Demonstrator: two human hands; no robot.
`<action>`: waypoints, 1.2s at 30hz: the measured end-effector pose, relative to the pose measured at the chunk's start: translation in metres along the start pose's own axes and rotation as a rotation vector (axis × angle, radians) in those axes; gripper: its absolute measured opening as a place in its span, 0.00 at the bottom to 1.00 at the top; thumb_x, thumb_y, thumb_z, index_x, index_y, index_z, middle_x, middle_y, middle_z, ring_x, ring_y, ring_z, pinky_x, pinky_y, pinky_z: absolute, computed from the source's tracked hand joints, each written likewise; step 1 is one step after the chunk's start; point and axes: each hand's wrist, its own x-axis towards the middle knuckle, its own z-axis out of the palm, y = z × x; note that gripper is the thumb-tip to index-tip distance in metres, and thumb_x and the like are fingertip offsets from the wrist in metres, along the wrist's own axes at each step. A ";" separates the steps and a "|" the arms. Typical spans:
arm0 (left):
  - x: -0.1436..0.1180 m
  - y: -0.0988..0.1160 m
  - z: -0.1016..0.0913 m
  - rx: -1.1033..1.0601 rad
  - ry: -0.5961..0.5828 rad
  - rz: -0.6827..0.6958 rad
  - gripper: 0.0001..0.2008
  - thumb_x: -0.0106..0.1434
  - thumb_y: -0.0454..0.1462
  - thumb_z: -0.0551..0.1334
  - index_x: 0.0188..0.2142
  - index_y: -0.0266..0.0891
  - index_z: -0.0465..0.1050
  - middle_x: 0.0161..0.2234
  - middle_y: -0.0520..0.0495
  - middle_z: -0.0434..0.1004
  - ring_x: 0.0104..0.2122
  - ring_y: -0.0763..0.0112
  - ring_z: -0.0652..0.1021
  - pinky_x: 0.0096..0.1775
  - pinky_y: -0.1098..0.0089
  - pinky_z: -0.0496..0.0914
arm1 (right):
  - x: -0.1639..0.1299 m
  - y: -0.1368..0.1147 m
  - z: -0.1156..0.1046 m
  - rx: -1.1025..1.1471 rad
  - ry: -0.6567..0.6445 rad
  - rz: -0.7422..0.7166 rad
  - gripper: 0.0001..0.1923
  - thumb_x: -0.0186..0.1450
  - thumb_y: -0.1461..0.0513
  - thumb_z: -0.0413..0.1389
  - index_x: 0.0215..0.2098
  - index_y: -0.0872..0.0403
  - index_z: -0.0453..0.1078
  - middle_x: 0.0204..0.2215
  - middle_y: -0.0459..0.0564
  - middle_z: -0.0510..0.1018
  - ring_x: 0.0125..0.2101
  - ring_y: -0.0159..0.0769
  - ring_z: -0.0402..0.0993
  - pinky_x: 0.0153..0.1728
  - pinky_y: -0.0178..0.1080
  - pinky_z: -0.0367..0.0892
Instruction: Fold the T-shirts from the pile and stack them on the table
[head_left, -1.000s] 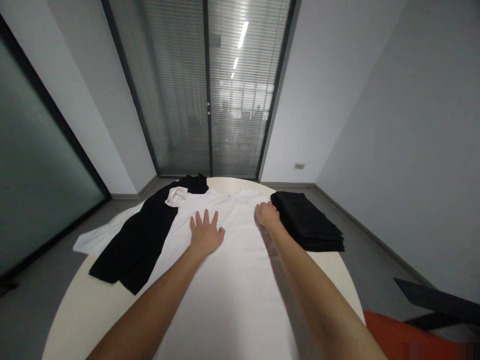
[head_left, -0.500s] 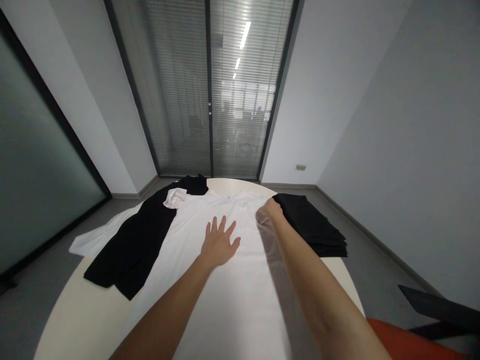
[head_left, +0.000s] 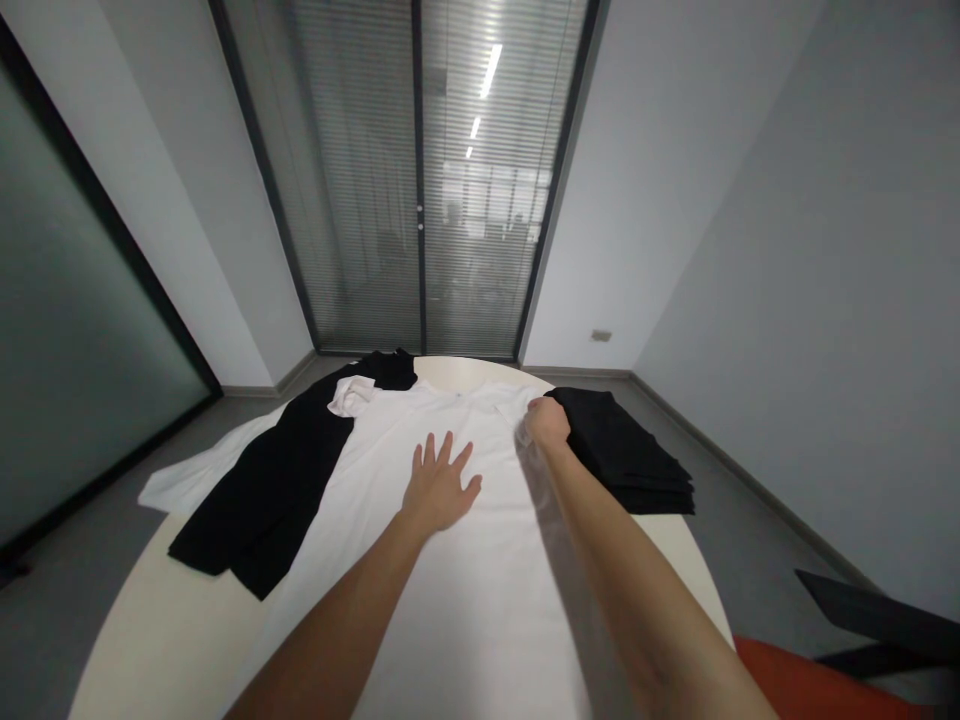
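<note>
The left hand (head_left: 439, 487) lies open and flat on a white shirt (head_left: 450, 560) spread across the round table (head_left: 150, 610). The right hand (head_left: 547, 421) grips the shirt's far right edge, beside folded black clothes (head_left: 630, 450).

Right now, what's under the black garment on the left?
The black garment lies over a white cloth that sticks out at its left, and overlaps the white shirt under the left hand. How far the cloth runs beneath is hidden.
</note>
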 end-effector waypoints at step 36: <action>-0.003 0.004 -0.014 -0.066 0.115 0.187 0.21 0.69 0.41 0.57 0.59 0.40 0.70 0.61 0.39 0.70 0.61 0.51 0.67 0.62 0.51 0.59 | -0.053 -0.032 -0.005 0.005 -0.526 -0.236 0.12 0.62 0.56 0.62 0.30 0.58 0.77 0.34 0.62 0.83 0.40 0.48 0.81 0.42 0.42 0.72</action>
